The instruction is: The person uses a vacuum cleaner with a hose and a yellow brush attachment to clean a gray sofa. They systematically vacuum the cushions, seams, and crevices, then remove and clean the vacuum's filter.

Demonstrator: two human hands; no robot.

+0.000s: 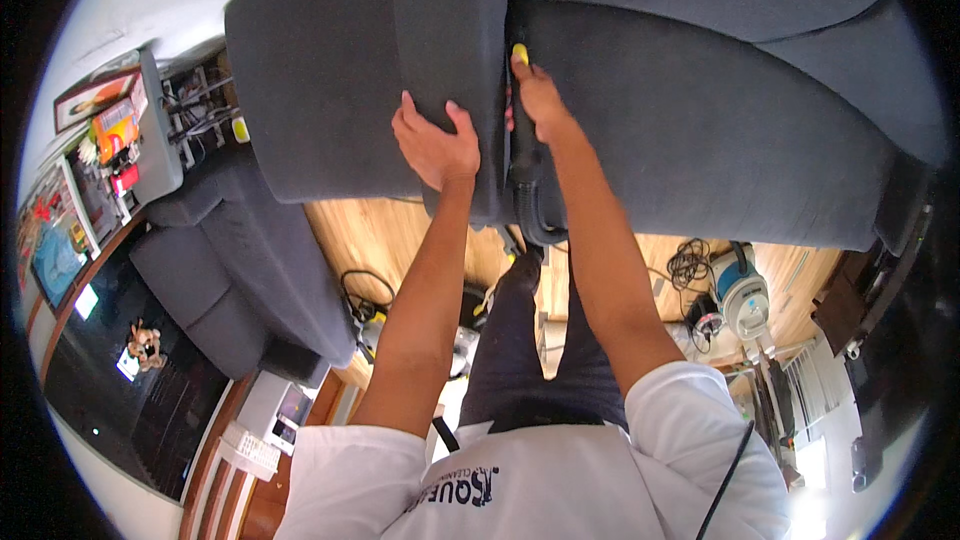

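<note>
Before me stands a dark grey fabric sofa (697, 120). My right hand (541, 97) is closed round a black vacuum wand (525, 154) with a yellow part (520, 54) at its upper end, by my thumb. The wand lies along the gap between the seat and the padded armrest (450, 37); its nozzle end is hidden. From its lower end a ribbed black hose (529, 210) bends down past the sofa's front edge. My left hand (441, 146) rests on the armrest, fingers spread, holding nothing.
A second grey sofa (247, 262) stands at the left, near a shelf with a framed picture (97, 97). On the wooden floor (360, 236) at the right are a blue and white machine (742, 296) and a coiled black cable (688, 264). More cables and equipment lie behind my left forearm.
</note>
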